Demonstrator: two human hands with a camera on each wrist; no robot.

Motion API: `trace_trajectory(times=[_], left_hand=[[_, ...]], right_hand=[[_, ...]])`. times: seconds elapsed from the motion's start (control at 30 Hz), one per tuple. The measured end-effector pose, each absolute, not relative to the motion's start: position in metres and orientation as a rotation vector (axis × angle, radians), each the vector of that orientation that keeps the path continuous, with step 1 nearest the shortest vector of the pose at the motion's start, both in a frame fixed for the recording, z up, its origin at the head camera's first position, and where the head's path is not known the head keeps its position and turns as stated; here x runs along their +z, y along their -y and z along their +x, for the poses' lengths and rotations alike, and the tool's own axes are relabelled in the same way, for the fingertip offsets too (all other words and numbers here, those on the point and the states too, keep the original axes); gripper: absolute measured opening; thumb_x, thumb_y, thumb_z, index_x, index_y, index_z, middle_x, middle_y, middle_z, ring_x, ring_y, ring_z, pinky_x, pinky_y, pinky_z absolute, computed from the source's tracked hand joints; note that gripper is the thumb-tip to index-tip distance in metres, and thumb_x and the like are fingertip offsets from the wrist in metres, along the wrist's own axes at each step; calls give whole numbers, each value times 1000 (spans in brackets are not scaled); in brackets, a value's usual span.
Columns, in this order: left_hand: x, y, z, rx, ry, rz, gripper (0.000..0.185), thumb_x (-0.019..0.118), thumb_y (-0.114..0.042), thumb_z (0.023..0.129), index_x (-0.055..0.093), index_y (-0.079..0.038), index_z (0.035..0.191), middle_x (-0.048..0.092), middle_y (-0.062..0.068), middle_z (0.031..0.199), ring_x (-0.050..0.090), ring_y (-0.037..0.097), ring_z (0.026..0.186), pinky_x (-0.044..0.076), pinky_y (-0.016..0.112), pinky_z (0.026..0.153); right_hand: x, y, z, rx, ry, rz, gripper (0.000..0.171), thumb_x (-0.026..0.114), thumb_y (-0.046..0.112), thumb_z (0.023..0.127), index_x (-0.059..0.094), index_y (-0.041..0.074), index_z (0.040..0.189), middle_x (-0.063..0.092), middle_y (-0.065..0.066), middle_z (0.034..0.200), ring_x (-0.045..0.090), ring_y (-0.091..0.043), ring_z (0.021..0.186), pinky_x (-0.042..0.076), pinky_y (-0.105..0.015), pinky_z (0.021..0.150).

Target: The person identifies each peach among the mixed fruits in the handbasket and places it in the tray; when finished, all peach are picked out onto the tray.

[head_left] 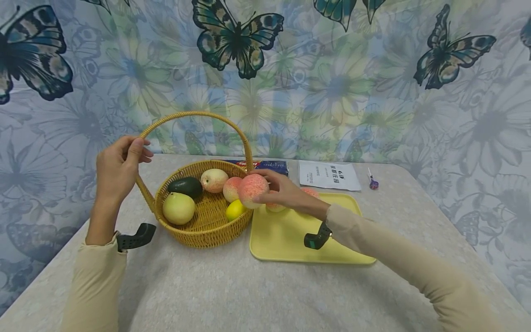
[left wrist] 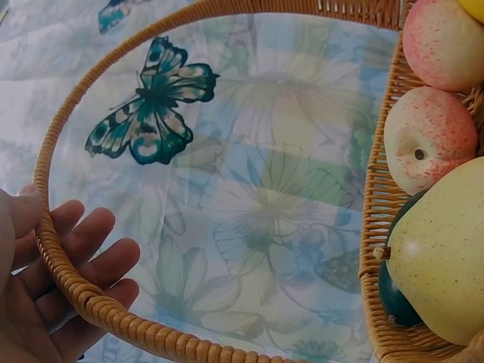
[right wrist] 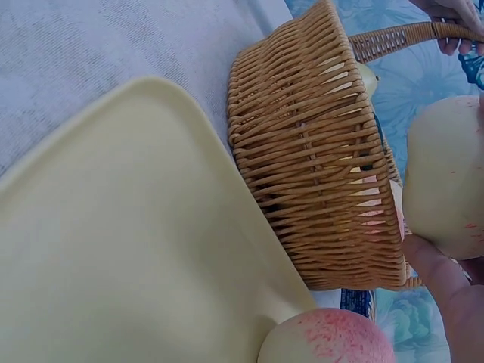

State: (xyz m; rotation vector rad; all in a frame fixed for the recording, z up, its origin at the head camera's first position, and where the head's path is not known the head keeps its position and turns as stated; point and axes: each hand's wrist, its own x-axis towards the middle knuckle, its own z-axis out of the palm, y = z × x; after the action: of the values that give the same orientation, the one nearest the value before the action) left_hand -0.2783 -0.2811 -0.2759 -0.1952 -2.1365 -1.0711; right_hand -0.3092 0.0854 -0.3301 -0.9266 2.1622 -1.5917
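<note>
Here right fingers [head_left: 265,177] clasp peach [head_left: 252,190]; left fingers [head_left: 137,150] curl on handle [head_left: 195,115].

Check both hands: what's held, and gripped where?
Left hand holds the wicker basket by the left side of its handle. Right hand holds a pink peach by its side, fingers round it, at the basket's right rim.

Head cam looks down; wrist cams close; all share basket [head_left: 207,221].

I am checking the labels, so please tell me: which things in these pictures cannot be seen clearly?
- Blue packet, head view: mostly hidden behind the basket.
- White sheet, head view: print too small to read.
- Peach in the right hand, right wrist view: cut off by the edge.
</note>
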Motion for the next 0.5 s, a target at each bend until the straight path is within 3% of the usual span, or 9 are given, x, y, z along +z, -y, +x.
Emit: trace_trajectory(times=[0.17,0.5], left_hand=[[-276,282,-279,-1071,2143,-190,35,49,-30,101,66,-1,108,59,-21,75,59,-9,67,46,6,66],[-277,282,-278,-1071,2151,-185,35,49,-31,101,67,-2,108,59,-21,75,59,-9,68,46,6,66]], right_hand=[[-331,-93,-307,-1638,-2154,-893,66,72,22,86,40,18,144,49,-1,137,54,-22,120,45,-41,100],[-332,-116,-299,-1562,-2239,-806,65,70,19,86,40,20,143,46,-3,140,52,-26,122,47,-43,95]])
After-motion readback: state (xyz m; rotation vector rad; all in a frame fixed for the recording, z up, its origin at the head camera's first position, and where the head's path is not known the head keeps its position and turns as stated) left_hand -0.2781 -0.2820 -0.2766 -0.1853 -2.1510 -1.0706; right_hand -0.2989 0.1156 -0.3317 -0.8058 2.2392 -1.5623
